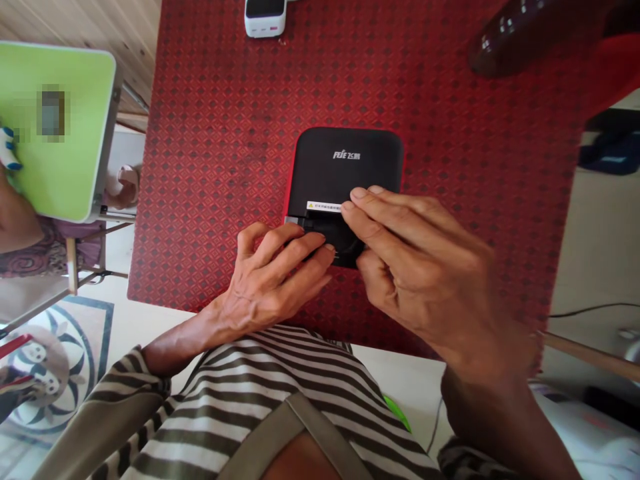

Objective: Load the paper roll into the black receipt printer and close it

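On the red patterned tabletop lies a small black receipt printer with red sides, white lettering and a white warning sticker. My left hand holds its front left corner, with bent fingers over the top and the thumb out of sight. At the front right, my right hand grips the printer. Its fingertips lie together on the lid by the sticker, and the thumb is folded at the front edge. My hands cover much of the dark front part, so I cannot make out what lies beneath the fingers.
A white device with a dark top sits at the table's far edge. Toward the far right lies a dark glossy bottle-like object. A green folding table stands left, with another person's arm beside it.
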`<state>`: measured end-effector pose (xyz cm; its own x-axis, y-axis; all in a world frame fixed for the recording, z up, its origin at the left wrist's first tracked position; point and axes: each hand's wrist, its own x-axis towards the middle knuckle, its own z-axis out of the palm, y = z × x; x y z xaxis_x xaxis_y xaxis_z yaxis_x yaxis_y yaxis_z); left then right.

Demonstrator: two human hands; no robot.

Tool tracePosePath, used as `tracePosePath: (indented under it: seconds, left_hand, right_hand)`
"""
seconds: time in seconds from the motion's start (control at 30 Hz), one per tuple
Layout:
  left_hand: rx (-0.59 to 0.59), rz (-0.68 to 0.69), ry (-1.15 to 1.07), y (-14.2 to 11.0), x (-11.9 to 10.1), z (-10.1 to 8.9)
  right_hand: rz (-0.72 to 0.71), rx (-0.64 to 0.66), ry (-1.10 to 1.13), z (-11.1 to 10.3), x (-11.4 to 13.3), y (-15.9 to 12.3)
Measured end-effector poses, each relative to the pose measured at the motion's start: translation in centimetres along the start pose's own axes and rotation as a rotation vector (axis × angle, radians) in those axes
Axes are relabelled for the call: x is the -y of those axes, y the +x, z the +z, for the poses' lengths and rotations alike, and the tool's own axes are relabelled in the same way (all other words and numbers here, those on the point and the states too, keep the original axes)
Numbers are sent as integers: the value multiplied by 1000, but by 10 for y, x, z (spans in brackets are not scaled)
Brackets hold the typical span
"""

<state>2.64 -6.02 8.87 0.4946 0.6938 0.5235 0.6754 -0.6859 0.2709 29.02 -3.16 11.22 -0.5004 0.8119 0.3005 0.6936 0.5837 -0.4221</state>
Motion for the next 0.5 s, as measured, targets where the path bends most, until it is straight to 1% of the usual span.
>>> tracePosePath:
  seconds: [0.17, 0.37, 0.43, 0.5]
  left_hand:
    - [13, -12, -18, -1, 0, -1]
    - [21, -26, -50, 0, 1, -2]
    - [-14, -29, -110, 0, 2, -1]
    - [-99, -82, -186, -1, 5, 0]
  right_hand:
    - [-33, 48, -30, 4, 3, -9]
    - [13, -15, -38, 14, 7, -19]
    - [4, -37, -28, 18, 5, -20]
    - [-12, -65, -19, 21, 4, -21]
